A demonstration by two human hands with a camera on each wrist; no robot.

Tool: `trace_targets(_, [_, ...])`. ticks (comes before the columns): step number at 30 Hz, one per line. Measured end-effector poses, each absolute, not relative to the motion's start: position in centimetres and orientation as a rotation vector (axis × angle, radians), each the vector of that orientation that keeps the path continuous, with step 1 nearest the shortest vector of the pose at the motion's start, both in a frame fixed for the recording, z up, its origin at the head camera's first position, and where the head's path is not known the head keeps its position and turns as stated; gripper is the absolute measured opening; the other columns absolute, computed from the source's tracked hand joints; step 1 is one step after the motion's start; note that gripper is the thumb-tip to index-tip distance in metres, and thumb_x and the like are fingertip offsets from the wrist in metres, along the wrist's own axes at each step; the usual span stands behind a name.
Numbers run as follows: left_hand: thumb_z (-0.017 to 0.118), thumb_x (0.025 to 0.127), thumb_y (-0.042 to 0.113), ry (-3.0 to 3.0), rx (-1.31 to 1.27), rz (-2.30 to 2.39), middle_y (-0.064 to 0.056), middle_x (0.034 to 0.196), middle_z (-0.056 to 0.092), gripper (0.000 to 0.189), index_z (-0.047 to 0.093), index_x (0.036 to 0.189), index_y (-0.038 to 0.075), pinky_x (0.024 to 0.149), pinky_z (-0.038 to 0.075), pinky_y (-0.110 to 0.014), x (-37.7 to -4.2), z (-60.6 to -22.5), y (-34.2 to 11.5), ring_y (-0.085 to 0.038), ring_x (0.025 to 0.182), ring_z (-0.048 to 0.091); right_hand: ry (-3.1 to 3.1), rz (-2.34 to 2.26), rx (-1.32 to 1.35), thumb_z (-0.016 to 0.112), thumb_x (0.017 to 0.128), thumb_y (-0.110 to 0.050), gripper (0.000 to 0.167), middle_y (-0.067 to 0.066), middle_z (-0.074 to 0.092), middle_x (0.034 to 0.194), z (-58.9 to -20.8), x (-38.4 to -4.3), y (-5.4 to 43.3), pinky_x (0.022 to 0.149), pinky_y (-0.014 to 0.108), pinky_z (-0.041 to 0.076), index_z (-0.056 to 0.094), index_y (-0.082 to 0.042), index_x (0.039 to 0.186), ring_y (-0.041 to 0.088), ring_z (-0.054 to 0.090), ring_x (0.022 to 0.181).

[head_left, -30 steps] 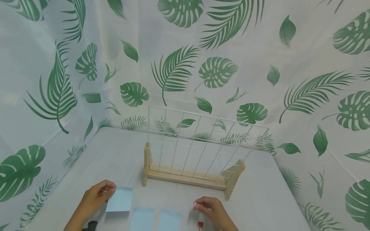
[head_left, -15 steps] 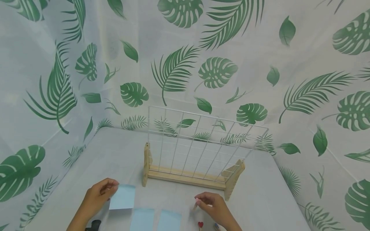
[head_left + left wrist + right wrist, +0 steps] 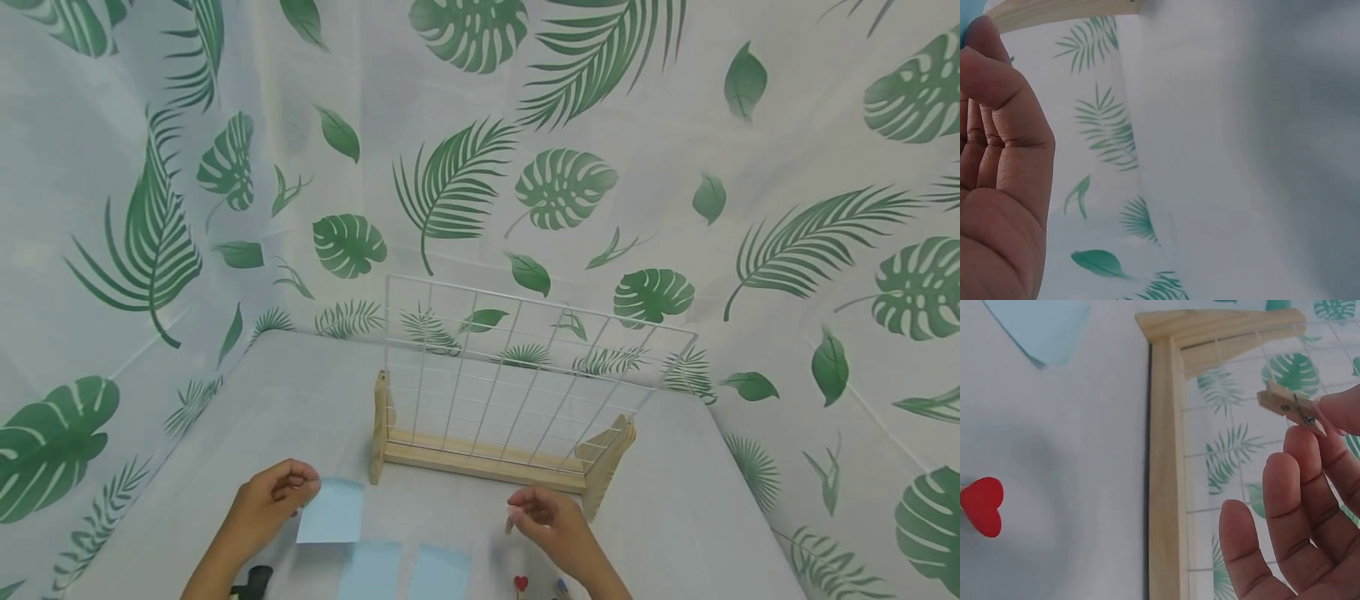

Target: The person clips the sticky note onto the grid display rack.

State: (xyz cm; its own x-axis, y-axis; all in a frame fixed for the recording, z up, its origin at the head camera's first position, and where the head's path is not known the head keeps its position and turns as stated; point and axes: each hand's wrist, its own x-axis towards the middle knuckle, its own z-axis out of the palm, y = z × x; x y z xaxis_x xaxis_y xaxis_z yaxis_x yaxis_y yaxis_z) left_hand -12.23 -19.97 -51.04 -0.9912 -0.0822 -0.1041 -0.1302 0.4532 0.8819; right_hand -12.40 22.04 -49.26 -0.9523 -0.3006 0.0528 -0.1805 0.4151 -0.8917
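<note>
My left hand (image 3: 264, 507) pinches a light blue sticky note (image 3: 332, 513) by its upper left corner, raised above the table. In the left wrist view only a blue sliver of the paper shows beside the fingertips. Between thumb and forefinger, my right hand (image 3: 553, 529) pinches a small wooden clothespin (image 3: 1286, 405) by its pink end, its jaw end pointing outward. Just beyond the right hand stands a white wire grid (image 3: 517, 367) in a wooden stand (image 3: 480, 467), leaning back. The hands and what they hold are apart from it.
Two more blue sticky notes (image 3: 370, 571) lie at the table's near edge. A red heart clothespin (image 3: 521, 583) and one with a blue top (image 3: 562, 587) lie below the right hand. A black object (image 3: 257, 581) sits by the left forearm. Leaf-printed sheeting (image 3: 562, 187) surrounds the table.
My left hand has moved right and slightly up with the sticky note. The right hand has risen a little toward the grid with the clothespin, uncovering the blue-topped one.
</note>
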Motion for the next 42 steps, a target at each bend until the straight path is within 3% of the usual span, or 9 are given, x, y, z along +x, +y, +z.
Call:
trace_targets(9, [0.076,0.103,0.018,2.581,-0.171,1.694,-0.003,0.096,0.073,0.017,0.072,0.112,0.004,0.07,0.058,-0.026,-12.4,-50.5,-19.3,-0.015,0.079,0.064,2.571,-1.587,-0.497,0.073,0.103,-0.01,0.012,0.013,0.075,0.102,-48.2,-12.4,21.5,0.083,0.025,0.059,0.073,0.001,0.108,0.004,0.067,0.093])
trace_targets(19, [0.074,0.105,0.018,2.579,-0.109,1.703,-0.002,0.097,0.072,0.019,0.071,0.116,0.003,0.071,0.058,-0.027,-12.9,-49.7,-18.4,-0.014,0.081,0.063,2.589,-1.604,-0.546,0.073,0.104,-0.011,0.015,0.006,0.075,0.101,-47.5,-12.8,21.1,0.086,0.025,0.059,0.072,0.003,0.11,0.004,0.067,0.093])
trace_targets(35, [0.071,0.107,0.015,2.591,-0.013,1.79,-0.006,0.096,0.071,0.017,0.071,0.115,0.001,0.075,0.061,-0.029,-13.2,-48.2,-17.9,-0.013,0.079,0.066,2.522,-1.705,-0.693,0.071,0.105,-0.008,0.009,0.01,0.078,0.101,-46.0,-13.4,20.6,0.085,0.024,0.06,0.075,0.0,0.107,0.006,0.07,0.096])
trace_targets(42, [0.071,0.107,0.015,2.602,0.044,1.823,-0.006,0.095,0.071,0.016,0.072,0.114,0.001,0.074,0.06,-0.026,-13.6,-48.0,-17.7,-0.013,0.078,0.066,2.535,-1.763,-0.849,0.072,0.102,0.0,0.006,0.015,0.078,0.099,-46.0,-14.2,20.4,0.084,0.024,0.061,0.074,0.006,0.104,0.004,0.07,0.094])
